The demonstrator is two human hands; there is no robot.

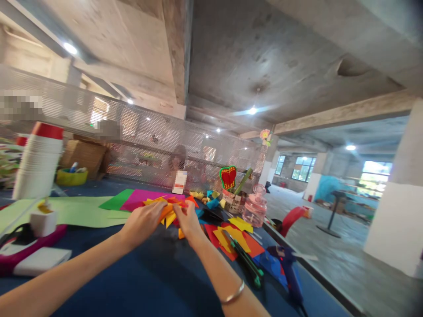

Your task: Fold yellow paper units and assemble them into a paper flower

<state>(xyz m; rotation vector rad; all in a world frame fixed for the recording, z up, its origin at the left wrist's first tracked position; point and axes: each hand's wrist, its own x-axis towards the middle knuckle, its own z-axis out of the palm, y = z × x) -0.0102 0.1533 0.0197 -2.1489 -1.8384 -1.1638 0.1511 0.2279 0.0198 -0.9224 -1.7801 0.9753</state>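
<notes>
Above the dark blue table, my left hand (144, 222) is closed with its fingertips on a piece of orange paper (166, 212). My right hand (189, 220) pinches the same paper from the other side, and a silver bangle (234, 294) circles that wrist. Yellow and orange paper pieces (170, 219) lie in a heap around the fingers. Behind the hands are a magenta sheet (139, 199) and a green sheet (114, 201). To the right, green-handled scissors or a cutter (246, 259) rest by more yellow paper (240, 223).
A hot glue gun (288, 268) lies near the table's right edge, close to a pink bottle (255, 207) and a basket (234, 202) with a red heart. At left stand stacked white cups (39, 163) and a power strip (36, 246). A mesh partition (142, 149) runs behind.
</notes>
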